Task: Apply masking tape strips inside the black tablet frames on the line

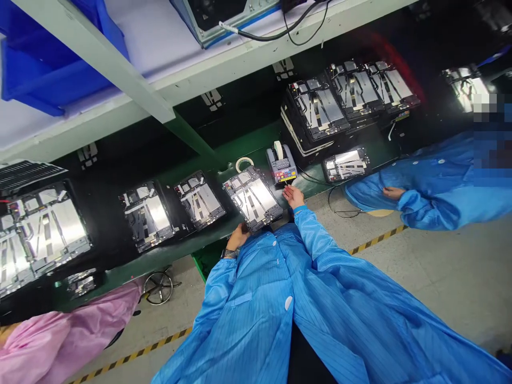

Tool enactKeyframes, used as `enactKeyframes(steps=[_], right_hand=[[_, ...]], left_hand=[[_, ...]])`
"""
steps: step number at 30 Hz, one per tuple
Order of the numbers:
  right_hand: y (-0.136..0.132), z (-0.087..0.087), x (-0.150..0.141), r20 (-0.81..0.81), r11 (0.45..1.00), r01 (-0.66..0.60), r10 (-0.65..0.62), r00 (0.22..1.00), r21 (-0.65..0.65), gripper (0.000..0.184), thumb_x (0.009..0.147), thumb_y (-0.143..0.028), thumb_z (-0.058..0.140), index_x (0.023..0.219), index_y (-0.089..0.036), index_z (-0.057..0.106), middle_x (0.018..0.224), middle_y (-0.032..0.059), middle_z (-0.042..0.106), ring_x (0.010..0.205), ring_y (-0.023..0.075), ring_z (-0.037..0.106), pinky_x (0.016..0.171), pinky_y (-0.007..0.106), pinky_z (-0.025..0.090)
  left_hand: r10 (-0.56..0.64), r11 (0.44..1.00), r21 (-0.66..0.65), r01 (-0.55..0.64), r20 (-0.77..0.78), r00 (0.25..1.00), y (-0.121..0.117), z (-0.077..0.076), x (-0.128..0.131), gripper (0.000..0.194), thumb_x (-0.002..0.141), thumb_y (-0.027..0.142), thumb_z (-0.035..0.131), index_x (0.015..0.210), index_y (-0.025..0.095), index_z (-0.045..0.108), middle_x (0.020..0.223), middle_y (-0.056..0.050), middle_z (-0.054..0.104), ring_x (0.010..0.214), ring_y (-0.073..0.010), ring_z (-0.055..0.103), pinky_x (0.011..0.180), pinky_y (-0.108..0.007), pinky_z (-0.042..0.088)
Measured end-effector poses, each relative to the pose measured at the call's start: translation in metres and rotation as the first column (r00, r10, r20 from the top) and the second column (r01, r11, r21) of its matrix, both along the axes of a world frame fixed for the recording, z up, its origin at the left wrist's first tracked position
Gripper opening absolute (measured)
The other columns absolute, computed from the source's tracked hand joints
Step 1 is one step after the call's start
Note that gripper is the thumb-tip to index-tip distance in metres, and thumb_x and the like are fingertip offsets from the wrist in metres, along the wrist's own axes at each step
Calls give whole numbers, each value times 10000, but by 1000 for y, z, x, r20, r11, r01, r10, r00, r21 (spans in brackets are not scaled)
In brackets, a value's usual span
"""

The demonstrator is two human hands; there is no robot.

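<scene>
An opened tablet, its silver inner plates and dark ribbon cables exposed, lies at the bench edge in front of me. My left hand is closed on its near left corner, with some fingers hidden beneath it. Just right of the tablet stands a grey electric tape dispenser carrying a roll of pale tape. At the dispenser's front, my right hand has its fingertips drawn together in a pinch; whatever lies between them is too small to make out. A loose tape roll rests behind the tablet.
More opened tablets line the green bench to the left. Stacked black trays bear others at the back right, near a separate tablet. A shelf beam crosses above. Co-workers sit either side, one in a pink sleeve, one in blue.
</scene>
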State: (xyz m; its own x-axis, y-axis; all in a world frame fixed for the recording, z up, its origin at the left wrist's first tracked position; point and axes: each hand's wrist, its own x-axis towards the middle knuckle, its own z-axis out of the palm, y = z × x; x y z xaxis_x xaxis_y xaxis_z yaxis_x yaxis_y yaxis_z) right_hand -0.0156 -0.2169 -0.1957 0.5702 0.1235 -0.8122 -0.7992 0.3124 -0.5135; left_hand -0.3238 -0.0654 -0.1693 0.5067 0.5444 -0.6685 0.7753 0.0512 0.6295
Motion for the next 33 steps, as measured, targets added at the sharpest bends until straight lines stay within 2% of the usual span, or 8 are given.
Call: enactKeyframes(steps=[5, 9, 13, 20, 23, 27, 30, 33], right_hand=[[5, 0, 0, -26, 1000, -15, 15, 1000, 2, 153, 869, -226, 682, 833, -254, 537, 806, 15, 755, 748, 163, 710, 711, 318, 628], [10, 2, -1, -16, 999, -12, 11, 1000, -32, 164, 891, -270, 660, 815, -259, 515, 774, 10, 730, 736, 170, 698, 704, 333, 635], [12, 8, -2, 21, 996, -20, 22, 1000, -84, 209, 821, -153, 703, 775, -250, 523, 691, -3, 662, 664, 149, 656, 657, 278, 625], [20, 22, -6, 103, 974, -15, 40, 994, -227, 334, 736, -121, 765, 811, -250, 467, 631, -86, 557, 575, 108, 574, 555, 208, 572], [8, 33, -23, 134, 949, 31, 13, 991, -315, 333, 728, -154, 736, 907, -250, 471, 620, -115, 522, 558, 112, 559, 502, 197, 520], [-33, 57, -52, 322, 929, 23, 105, 941, -369, 464, 702, -234, 743, 1088, -236, 484, 741, -93, 626, 607, 115, 604, 537, 204, 508], [-46, 85, -44, 517, 918, -221, 372, 771, -330, 577, 695, -334, 799, 1185, -229, 514, 790, -70, 653, 619, 124, 599, 566, 236, 525], [-20, 118, -7, 626, 829, -441, 553, 550, -344, 626, 732, -422, 821, 1253, -233, 529, 793, -61, 635, 629, 136, 582, 575, 254, 521]], left_hand=[[-10, 1000, 13, 10, 6, 1000, 17, 12, -16, 530, 778, 293, 910, 1243, 189, 676, 1246, -170, 746, 1126, -311, 722, 1093, -446, 512], [2, 1000, -5, -2, 31, 1000, 25, 24, -15, 548, 785, 348, 907, 1262, 203, 681, 1271, -156, 743, 1104, -294, 726, 1026, -431, 556], [-29, 999, 32, 26, 83, 996, 35, 38, -16, 503, 837, 366, 852, 1278, 203, 675, 1269, -149, 743, 1062, -269, 732, 981, -409, 572], [-92, 977, 209, 49, 204, 975, 72, 86, -13, 418, 934, 439, 676, 1273, 196, 653, 1137, -97, 750, 965, -226, 730, 941, -413, 594], [-73, 914, 403, -43, 268, 961, 78, 112, 14, 332, 980, 411, 597, 1228, 205, 672, 1104, -93, 746, 965, -227, 720, 925, -405, 596], [-233, 729, 685, 1, 248, 940, 63, 134, 87, 198, 982, 329, 595, 1112, 230, 706, 1208, -105, 722, 1203, -280, 650, 1106, -461, 504], [-289, 636, 764, 114, 98, 952, 47, 137, 151, 351, 948, 401, 678, 1249, 220, 678, 1408, -151, 640, 1394, -344, 524, 1219, -523, 377], [-239, 627, 753, 199, -57, 969, 36, 137, 203, 649, 923, 545, 699, 1438, 172, 568, 1560, -223, 513, 1498, -408, 407, 1285, -606, 225]])
